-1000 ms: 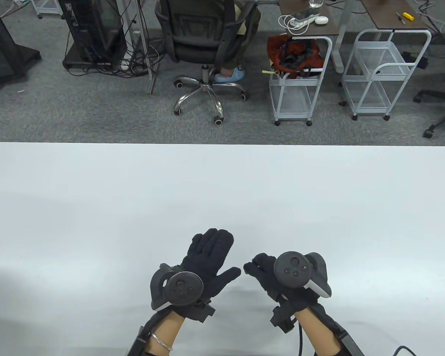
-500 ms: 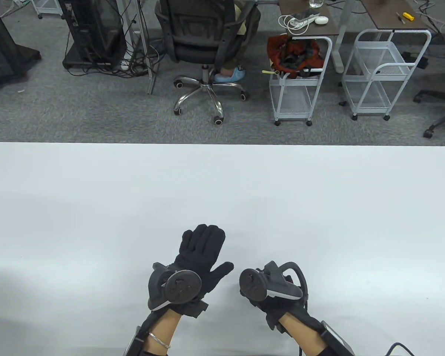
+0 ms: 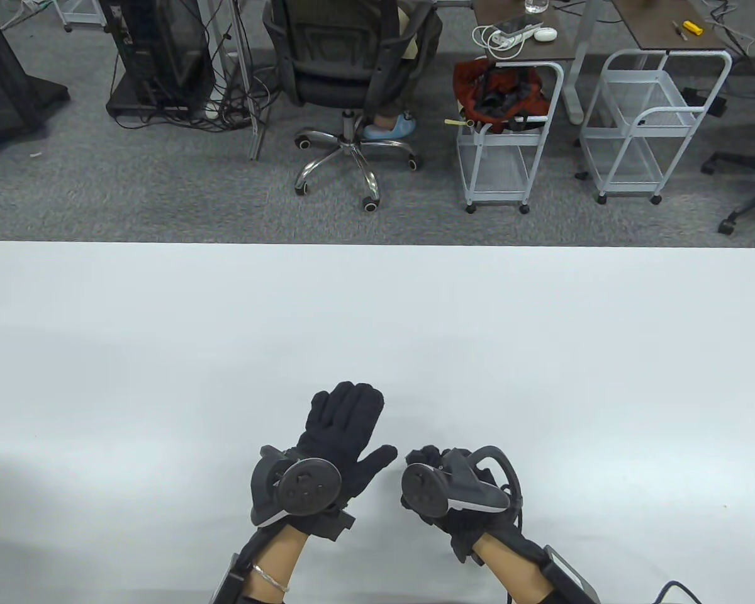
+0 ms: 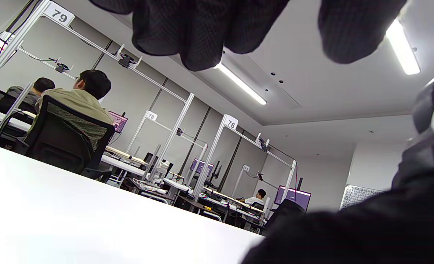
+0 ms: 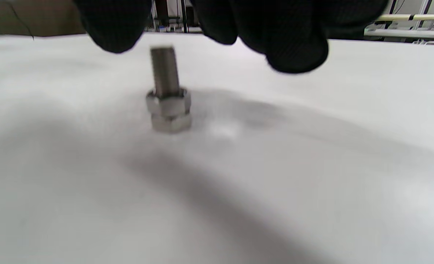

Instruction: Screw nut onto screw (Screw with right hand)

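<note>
- I see the screw [image 5: 164, 71] standing upright on its head on the white table [image 3: 163, 327], with the nut [image 5: 168, 103] threaded down low on its shank, just above the head.
- My right hand [image 3: 443, 484] hovers directly over the screw; its fingertips [image 5: 297, 51] hang apart above the tip, grasping nothing.
- My left hand [image 3: 340, 440] lies flat and released on the table, just left of the right hand, thumb splayed toward it.

Overhead table [image 3: 163, 314] camera, two wrist-level
</note>
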Demonstrator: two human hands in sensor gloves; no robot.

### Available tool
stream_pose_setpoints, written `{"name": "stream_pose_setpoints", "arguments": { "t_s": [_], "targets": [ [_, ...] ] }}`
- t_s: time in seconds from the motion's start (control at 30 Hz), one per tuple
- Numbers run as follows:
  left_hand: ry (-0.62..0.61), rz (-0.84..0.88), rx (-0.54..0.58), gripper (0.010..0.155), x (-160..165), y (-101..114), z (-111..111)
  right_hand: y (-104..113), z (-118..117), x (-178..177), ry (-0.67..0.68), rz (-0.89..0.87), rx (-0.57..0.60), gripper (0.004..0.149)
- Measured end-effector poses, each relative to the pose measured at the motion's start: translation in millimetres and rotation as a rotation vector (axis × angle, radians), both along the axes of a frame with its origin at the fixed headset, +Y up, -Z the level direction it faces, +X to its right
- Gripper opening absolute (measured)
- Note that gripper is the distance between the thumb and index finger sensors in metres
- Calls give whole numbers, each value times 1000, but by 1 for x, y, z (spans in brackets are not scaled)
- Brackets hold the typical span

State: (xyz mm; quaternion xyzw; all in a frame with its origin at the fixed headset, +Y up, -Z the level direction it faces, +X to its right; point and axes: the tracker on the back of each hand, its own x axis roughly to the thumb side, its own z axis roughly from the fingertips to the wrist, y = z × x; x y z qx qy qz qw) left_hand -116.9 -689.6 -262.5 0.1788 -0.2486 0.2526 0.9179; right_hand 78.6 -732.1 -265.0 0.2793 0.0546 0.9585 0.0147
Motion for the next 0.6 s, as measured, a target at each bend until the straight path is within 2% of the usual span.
{"name": "stream_pose_setpoints", "arguments": {
  "t_s": [0.1, 0.27, 0.4, 0.6],
  "targets": [
    [-1, -3, 3, 74, 0, 0, 0, 15, 0, 11, 3, -92, 127, 76],
    [-7, 0, 1, 74, 1, 0, 0, 34, 2, 27, -64, -192, 282, 74],
    [-8, -4, 2, 74, 2, 0, 1, 39, 2, 33, -83, -205, 317, 72],
    [-9, -8, 4, 74, 3, 0, 1, 39, 1, 34, -88, -220, 306, 71]
  ]
}}
